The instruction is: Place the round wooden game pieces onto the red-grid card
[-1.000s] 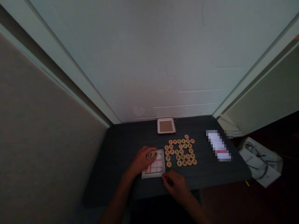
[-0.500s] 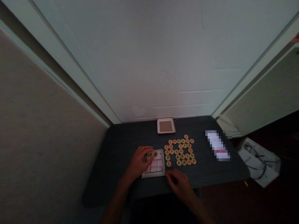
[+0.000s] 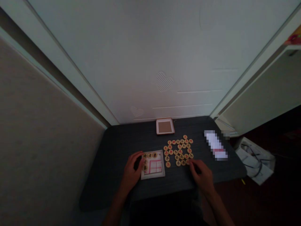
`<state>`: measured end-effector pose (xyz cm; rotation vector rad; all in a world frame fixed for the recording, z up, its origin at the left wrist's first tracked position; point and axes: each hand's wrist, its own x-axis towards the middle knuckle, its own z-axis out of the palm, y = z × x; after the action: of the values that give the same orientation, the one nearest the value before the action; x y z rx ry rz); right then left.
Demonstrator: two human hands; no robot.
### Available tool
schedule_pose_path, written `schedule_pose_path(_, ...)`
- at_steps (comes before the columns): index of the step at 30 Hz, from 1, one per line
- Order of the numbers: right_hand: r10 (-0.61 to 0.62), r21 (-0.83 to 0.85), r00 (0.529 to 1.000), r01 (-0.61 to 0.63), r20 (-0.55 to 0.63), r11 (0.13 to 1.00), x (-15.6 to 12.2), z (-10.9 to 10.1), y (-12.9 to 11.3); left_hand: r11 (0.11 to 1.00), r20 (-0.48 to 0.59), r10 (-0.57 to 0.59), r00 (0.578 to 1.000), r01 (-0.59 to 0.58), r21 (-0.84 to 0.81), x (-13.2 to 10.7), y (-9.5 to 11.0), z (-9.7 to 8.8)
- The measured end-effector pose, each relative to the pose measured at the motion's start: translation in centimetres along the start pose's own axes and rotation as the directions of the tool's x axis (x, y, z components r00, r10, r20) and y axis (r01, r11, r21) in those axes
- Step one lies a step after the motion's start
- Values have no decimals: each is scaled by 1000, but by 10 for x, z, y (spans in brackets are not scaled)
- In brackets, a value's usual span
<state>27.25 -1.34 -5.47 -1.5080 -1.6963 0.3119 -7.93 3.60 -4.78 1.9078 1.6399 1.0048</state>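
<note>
My left hand (image 3: 131,170) curls around the left rim of a shallow white box (image 3: 152,176), thumb and fingertips against its edge. Several round wooden xiangqi pieces (image 3: 150,155) lie inside, in a row along the far wall and down the left side. Pink grid lines show on the box's floor. My right hand (image 3: 202,175) is at the near right corner of a group of loose pieces (image 3: 181,156), some marked red, some black. Its thumb and finger are pinched at the end of the nearest row, covering the piece there.
A box lid (image 3: 165,127) with a brown inside rests at the dark table's (image 3: 122,138) far edge, by the white wall panel. Right of the pieces lies a pixelated white item (image 3: 215,144). Beyond the table's right edge, a white box with cables (image 3: 255,160) stands lower down.
My left hand has drawn back from over the pieces to the box's left rim, uncovering them. My right hand has moved right, from the box's near corner to the loose pieces.
</note>
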Motion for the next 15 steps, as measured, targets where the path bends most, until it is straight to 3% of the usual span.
schedule_pose_path(6, 24, -75, 1000, -25, -4, 997, 27, -15, 22, 1000, 4, 19, 1000, -19, -3, -3, -11, 6)
schedule_pose_path(15, -26, -103, 999, 31, 43, 994, 51, -12, 39, 1000, 22, 3, 1000, -3, 4, -5, -8, 7)
